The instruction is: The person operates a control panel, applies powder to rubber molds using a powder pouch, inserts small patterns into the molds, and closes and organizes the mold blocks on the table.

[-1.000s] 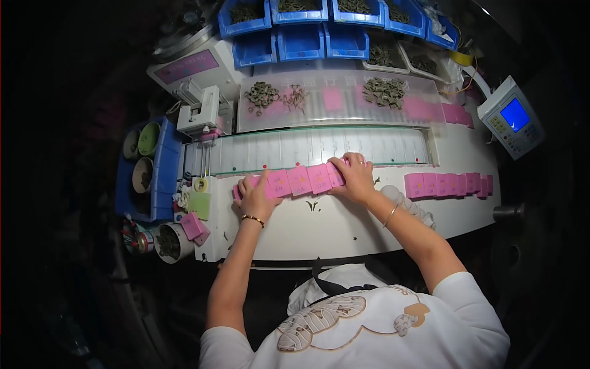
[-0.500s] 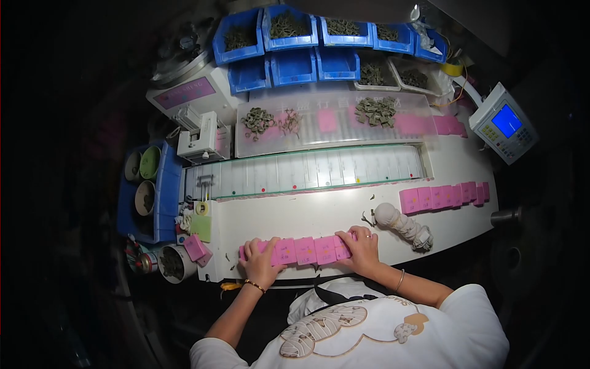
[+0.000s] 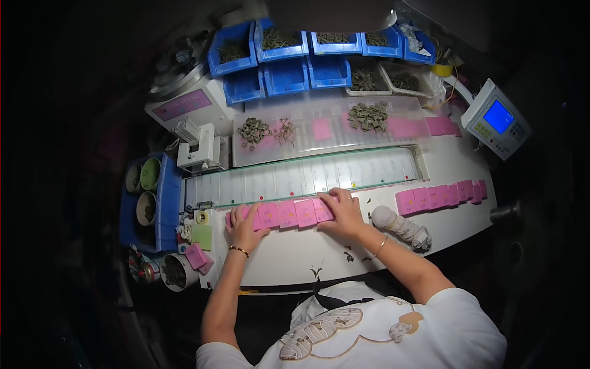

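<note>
A row of pink blocks, marked with handwriting, stretches side by side between my two hands on the white tabletop. The left end is gripped by my left hand, its fingers over the top and thumb at the near side. At the right end my right hand presses in the same way. Just beyond the blocks lies a glass-covered panel with coloured dots along its near edge. Small dark dried scraps are scattered on the near side.
To the right are a second pink row, a wrapped white bundle and a keypad screen. Blue bins stand at the back behind a translucent tray bearing dried pieces. A blue crate with cups sits left.
Both hands have slid the pink row away from the table's near edge and slightly left, up to the glass panel. Dark scraps now show where the row was. The camera view has shifted slightly.
</note>
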`<state>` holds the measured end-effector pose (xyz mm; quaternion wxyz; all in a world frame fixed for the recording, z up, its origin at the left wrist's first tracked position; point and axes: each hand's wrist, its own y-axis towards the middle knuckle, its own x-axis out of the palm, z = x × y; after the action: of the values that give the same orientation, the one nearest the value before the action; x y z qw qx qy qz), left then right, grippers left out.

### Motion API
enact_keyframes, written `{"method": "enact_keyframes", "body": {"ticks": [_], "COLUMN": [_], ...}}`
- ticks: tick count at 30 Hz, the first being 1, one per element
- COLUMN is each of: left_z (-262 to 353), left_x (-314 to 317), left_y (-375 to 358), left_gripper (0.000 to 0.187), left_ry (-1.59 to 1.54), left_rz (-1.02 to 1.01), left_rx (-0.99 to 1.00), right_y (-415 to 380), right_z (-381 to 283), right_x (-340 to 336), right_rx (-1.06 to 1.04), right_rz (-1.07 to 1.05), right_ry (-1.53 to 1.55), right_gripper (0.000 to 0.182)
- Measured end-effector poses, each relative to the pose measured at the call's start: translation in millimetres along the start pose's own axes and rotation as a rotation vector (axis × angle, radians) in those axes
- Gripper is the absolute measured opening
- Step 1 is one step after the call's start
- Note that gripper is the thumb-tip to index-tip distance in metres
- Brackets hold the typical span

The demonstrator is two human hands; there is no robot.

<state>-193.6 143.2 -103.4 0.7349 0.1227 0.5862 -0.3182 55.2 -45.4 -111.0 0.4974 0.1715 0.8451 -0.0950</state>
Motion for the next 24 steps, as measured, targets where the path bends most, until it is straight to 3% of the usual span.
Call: {"method": "enact_keyframes", "body": {"ticks": [2, 4, 5, 7, 11, 13, 20, 24], "left_z": [-12, -34, -45, -64, -82, -77, -42, 18], "left_x": [1, 3, 6, 16, 37, 41, 70, 81], "left_y": [-4, -8, -15, -34, -85, -103, -103, -107], "left_gripper": [0.088, 0.083, 0.083, 0.072, 0.062, 0.061, 0.066, 0.062], "left_ry": [-0.007, -0.267, -0.268, -0.361, -0.322, -0.149, -0.148, -0.257], "left_rz": [0.04, 0.197, 0.194, 0.334, 0.308, 0.314, 0.379, 0.314], "left_rx": [0.042, 0.117, 0.11, -0.037, -0.114, 0.035, -0.051, 0.192], "right_y": [-4, -9, -15, -27, -56, -66, -93, -123], "right_z": [18, 42, 54, 59, 55, 54, 62, 45], "right_x": [-5, -6, -6, -3, 15, 17, 20, 20], "right_rx": [-0.044, 0.0, 0.041, 0.086, 0.249, 0.234, 0.165, 0.095], "right_rz": [0.027, 0.132, 0.081, 0.052, 0.034, 0.063, 0.077, 0.037], "right_ry": [0.085, 0.194, 0.148, 0.115, -0.021, -0.009, 0.04, 0.037], "right_gripper": [0.085, 0.085, 0.084, 0.083, 0.081, 0.079, 0.078, 0.08]}}
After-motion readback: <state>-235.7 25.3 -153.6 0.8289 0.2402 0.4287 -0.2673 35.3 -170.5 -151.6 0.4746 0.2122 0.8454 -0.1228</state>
